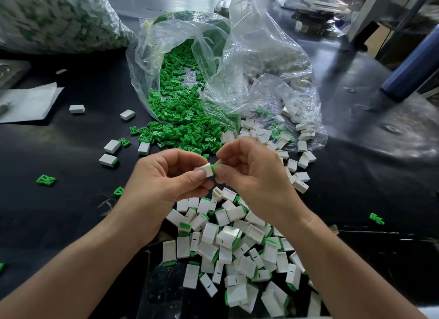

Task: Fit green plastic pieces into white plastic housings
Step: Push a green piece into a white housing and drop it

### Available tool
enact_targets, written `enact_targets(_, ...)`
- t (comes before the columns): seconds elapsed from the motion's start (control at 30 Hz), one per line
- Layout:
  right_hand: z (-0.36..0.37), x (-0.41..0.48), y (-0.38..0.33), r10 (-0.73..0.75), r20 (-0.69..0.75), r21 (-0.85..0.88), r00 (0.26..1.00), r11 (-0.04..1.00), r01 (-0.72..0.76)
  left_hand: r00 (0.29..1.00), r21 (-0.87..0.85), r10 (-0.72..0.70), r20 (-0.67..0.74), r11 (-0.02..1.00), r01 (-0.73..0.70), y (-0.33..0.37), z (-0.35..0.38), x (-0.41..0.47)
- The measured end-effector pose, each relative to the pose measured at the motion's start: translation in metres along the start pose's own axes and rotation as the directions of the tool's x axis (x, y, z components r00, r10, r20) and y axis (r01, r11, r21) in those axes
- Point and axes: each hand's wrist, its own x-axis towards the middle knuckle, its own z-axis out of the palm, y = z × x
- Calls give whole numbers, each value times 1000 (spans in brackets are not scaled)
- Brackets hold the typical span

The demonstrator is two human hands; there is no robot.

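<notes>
at frame centre, pinches a white housing [206, 170] with fingers of the left hand [164, 178], a green piece [214, 167] with fingers of the right hand [251, 173]. seems light, stiff, slick; best gripped by flat sides.

Black table [71, 204]: clear bag [152, 64] spilling green pieces [180, 131] centre far; white housings [231, 241] heaped near centre; paper sheet [26, 102] far left.

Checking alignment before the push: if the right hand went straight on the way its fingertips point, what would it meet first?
The white housing pinched by the left hand: the green piece held by the right hand seems to sit at its mouth, though depth is unclear.
</notes>
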Motion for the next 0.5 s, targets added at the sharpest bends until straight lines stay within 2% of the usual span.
enact_targets(0.17,-2,-1,0,89,69,0,994,996,-89,1000,0,17,14,1000,-17,0,0,-1)
enact_targets(0.27,-3,-2,-2,119,125,-83,985,991,-109,1000,18,24,17,1000,-24,1,0,-1)
enact_targets(0.5,-5,-5,-9,126,224,-301,966,952,-54,999,169,52,-10,984,-49,2,-1,-3)
